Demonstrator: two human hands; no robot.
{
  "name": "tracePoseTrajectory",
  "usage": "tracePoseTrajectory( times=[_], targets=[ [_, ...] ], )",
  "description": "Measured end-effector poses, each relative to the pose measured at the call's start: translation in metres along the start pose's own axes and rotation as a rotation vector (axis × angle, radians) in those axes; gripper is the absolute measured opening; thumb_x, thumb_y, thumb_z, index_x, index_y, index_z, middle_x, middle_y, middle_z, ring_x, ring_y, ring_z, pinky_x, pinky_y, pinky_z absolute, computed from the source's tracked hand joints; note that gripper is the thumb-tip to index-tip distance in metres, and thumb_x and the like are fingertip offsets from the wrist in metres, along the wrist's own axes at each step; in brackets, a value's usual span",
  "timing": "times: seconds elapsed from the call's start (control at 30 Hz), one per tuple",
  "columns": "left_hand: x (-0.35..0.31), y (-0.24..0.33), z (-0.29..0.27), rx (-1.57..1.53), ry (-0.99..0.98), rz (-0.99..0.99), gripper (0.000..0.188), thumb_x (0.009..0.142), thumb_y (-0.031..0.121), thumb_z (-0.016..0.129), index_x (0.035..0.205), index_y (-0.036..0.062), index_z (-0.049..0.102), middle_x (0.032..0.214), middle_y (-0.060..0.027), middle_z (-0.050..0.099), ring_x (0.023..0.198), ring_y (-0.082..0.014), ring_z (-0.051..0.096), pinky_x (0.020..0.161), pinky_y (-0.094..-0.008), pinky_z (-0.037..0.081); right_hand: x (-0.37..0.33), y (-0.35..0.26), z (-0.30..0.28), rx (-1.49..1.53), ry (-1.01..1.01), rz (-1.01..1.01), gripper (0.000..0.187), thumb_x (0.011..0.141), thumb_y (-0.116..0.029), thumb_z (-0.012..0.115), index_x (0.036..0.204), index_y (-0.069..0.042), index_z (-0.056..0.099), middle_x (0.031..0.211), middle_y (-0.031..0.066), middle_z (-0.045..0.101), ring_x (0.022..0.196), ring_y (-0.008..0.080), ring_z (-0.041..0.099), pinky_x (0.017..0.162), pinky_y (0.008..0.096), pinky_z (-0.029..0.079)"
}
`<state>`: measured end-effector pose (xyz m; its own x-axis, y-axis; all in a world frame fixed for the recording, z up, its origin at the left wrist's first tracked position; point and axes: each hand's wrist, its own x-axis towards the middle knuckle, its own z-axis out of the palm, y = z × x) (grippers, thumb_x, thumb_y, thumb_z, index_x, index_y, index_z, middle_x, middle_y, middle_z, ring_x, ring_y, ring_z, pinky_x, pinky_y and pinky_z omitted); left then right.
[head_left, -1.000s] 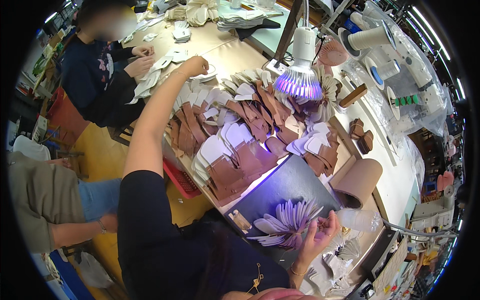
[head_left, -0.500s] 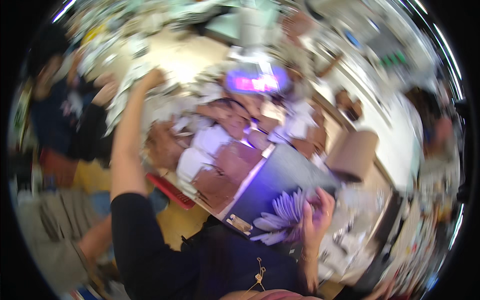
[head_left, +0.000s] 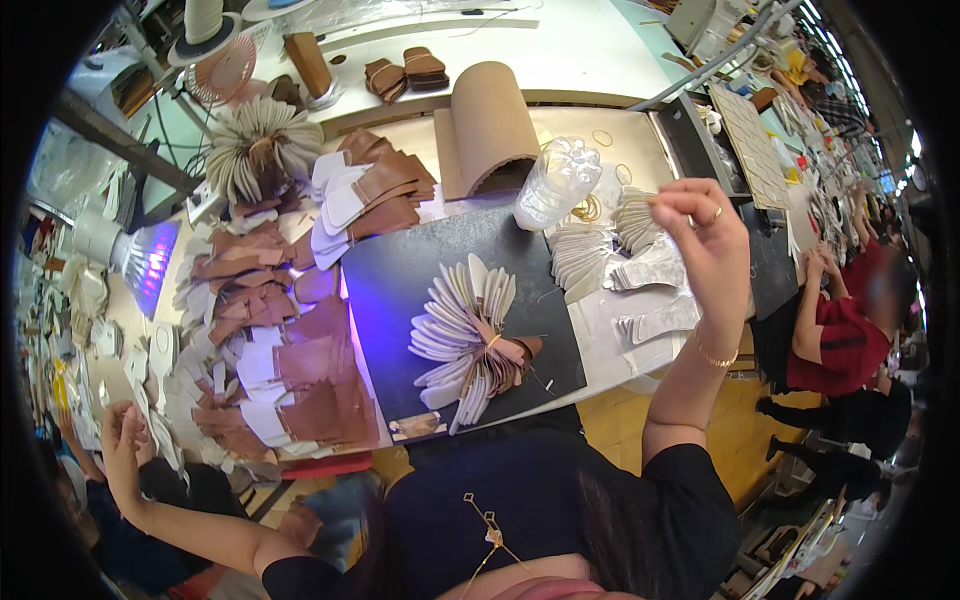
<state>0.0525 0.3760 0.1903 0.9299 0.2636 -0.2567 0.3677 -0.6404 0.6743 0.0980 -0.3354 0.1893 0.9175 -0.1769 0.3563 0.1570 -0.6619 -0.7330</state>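
Observation:
A bundle of pale, flat leather pieces [head_left: 465,330] fans out on a black board [head_left: 400,265], gathered at its middle by a band. To the right, above stacks of white pieces [head_left: 580,262], my right hand [head_left: 712,245] is raised. Its thumb and forefinger pinch together; anything between them is too small to make out. Far to the left, my left hand [head_left: 124,445] is held beside long white pieces [head_left: 155,400], fingers loosely bent and apart, with nothing visible in them. Brown and white leather pieces [head_left: 290,370] lie in overlapping rows between that hand and the board.
A clear plastic container [head_left: 560,185] stands at the board's far right corner, beside loose rubber bands [head_left: 600,137]. Behind it lies a curved brown form [head_left: 495,125]. A lit lamp [head_left: 145,260] hangs at left, near another fanned bundle [head_left: 262,150]. A co-worker in red [head_left: 845,315] is at right.
The view has swung round to the right. My right hand has let go of the fanned bundle and risen away to the right. My left arm no longer stretches over the far white pieces.

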Motion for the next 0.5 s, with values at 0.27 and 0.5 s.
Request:
tracePoseTrajectory(
  times=[0.27,0.5],
  targets=[
    [-0.100,0.162,0.156,0.146,-0.544,0.421,0.037,0.083,0.021,0.070,0.111,-0.0012,0.060,0.091,-0.0086,0.061,0.086,-0.0204,0.060,0.078,-0.0306,0.046,0.030,0.135,0.042,-0.746,-0.161,-0.247,0.030,0.085,-0.015,0.071,0.108,0.004,0.066,0.107,0.0142,0.065,0.089,0.0192,0.068,0.075,0.0290,0.052],
    [-0.109,0.187,0.303,-0.079,-0.727,0.649,0.029,0.087,0.018,0.067,0.109,0.0001,0.063,0.098,-0.0109,0.065,0.089,-0.0258,0.063,0.080,-0.0346,0.048,-0.047,0.086,0.041,0.058,-0.414,0.024,0.014,0.091,-0.011,0.064,0.102,-0.002,0.065,0.092,0.0072,0.067,0.079,0.0134,0.061,0.070,0.0251,0.049]
  ],
)
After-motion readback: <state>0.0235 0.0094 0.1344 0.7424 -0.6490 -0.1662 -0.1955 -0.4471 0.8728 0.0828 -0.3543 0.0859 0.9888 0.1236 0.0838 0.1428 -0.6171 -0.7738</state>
